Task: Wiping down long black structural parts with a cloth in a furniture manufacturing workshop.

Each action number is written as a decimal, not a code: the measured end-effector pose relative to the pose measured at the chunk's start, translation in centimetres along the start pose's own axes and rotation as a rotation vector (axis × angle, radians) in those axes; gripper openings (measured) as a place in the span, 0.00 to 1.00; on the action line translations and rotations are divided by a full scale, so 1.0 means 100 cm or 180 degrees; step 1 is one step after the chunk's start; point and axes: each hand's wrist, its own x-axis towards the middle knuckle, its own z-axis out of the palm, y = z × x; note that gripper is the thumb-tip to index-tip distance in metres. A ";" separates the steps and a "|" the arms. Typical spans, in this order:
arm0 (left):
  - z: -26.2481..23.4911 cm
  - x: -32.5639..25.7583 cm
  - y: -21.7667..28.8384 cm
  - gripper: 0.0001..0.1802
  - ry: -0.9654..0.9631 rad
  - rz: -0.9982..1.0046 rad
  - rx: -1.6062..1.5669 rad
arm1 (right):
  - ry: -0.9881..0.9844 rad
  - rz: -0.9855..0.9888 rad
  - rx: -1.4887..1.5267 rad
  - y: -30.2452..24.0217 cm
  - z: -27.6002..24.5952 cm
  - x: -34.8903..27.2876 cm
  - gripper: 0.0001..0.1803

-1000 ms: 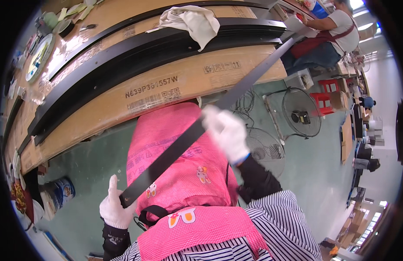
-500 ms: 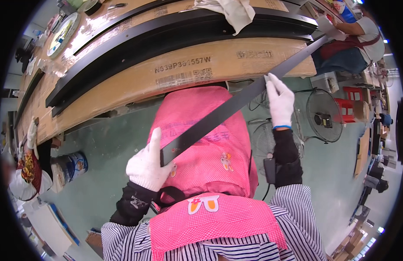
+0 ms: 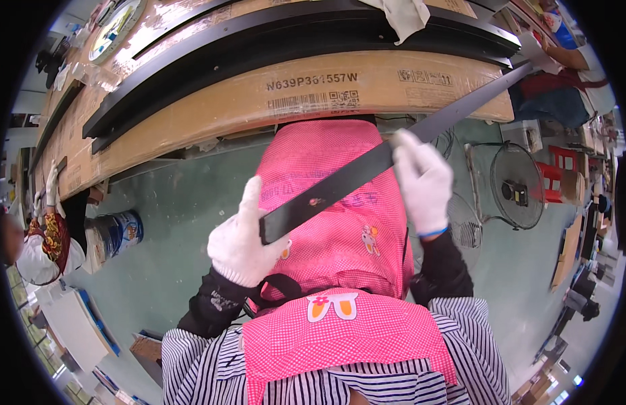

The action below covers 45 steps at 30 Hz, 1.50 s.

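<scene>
A long, flat black strip [image 3: 351, 177] slants from my lap up to the far right. Its near end lies in my gloved left hand [image 3: 243, 243], with the thumb upright beside the end and the fingers underneath. My right hand [image 3: 424, 182], in a white glove too, is closed on the strip's upper edge part way along; its fingertips are slightly blurred. Below the strip is my pink checked apron [image 3: 326, 145]. At the far end, a co-worker's gloved hand [image 3: 539, 54] is at the strip.
Black bars [image 3: 259, 50] lie on a wrapped cardboard box [image 3: 225, 101] before me, with a pale cloth [image 3: 404, 17] over them. On the right stands a floor fan [image 3: 517, 185] near red stools [image 3: 562, 169]. A bucket [image 3: 127, 229] and another person [image 3: 53, 250] are at left.
My right hand has slid down the strip toward my left hand, its elbow more bent. My left hand keeps the near end. The whole view has shifted slightly.
</scene>
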 end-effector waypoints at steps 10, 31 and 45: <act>0.013 0.023 0.019 0.53 0.0205 0.0305 -0.0151 | -0.0332 0.0354 0.0336 -0.033 0.009 -0.022 0.16; 0.015 0.031 0.014 0.53 0.0130 0.0408 -0.0286 | -0.0737 0.0111 0.0106 -0.042 0.001 -0.025 0.15; 0.013 0.033 0.017 0.54 -0.0028 0.0280 -0.0203 | -0.0713 0.0190 0.0127 -0.041 -0.003 -0.027 0.14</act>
